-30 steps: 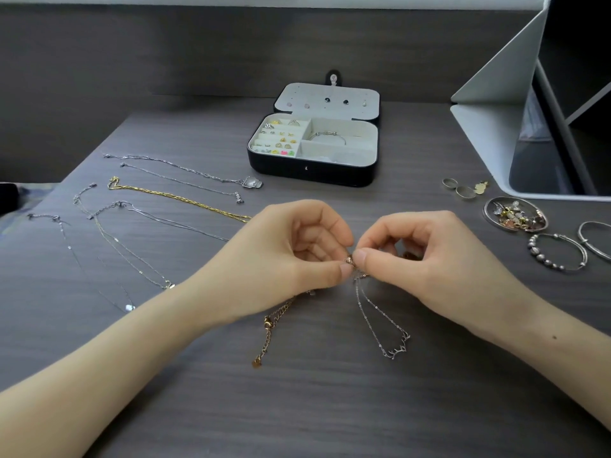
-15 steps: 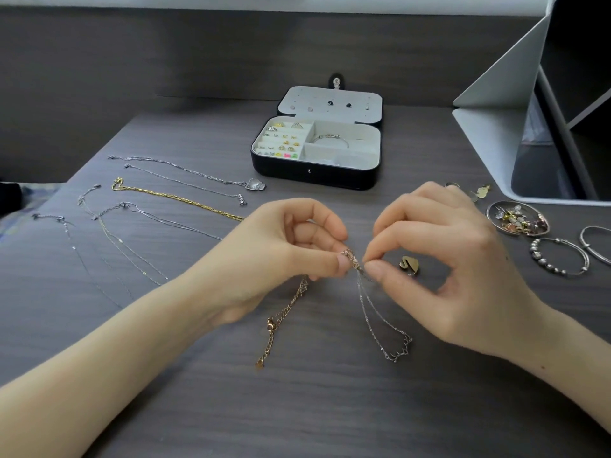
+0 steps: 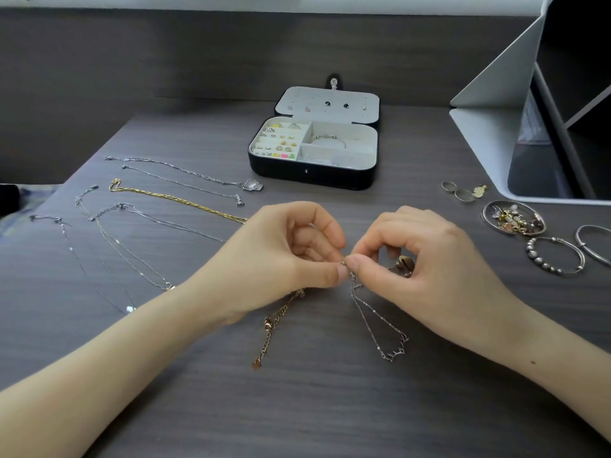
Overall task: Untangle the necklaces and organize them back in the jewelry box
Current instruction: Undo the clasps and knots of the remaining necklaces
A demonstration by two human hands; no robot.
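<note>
On the dark wood-grain table (image 3: 297, 408), nearest the person, a rose-gold link chain (image 3: 267, 325) lies with its long axis running toward them, its small tag at the near end. Just beside it, a fine silver chain (image 3: 365, 322) forms a narrow loop ending in an antler-shaped pendant (image 3: 395, 352). Both chains rise into a tangle pinched by the left hand (image 3: 284, 259) and right hand (image 3: 420, 259), with thumbs and forefingers curled on it. To the left, thin silver necklaces (image 3: 185, 172) and a twisted gold chain (image 3: 178, 200) lie straightened on diagonals. Beyond them the black jewelry box (image 3: 310, 175) stands open, showing pale-lined compartments.
</note>
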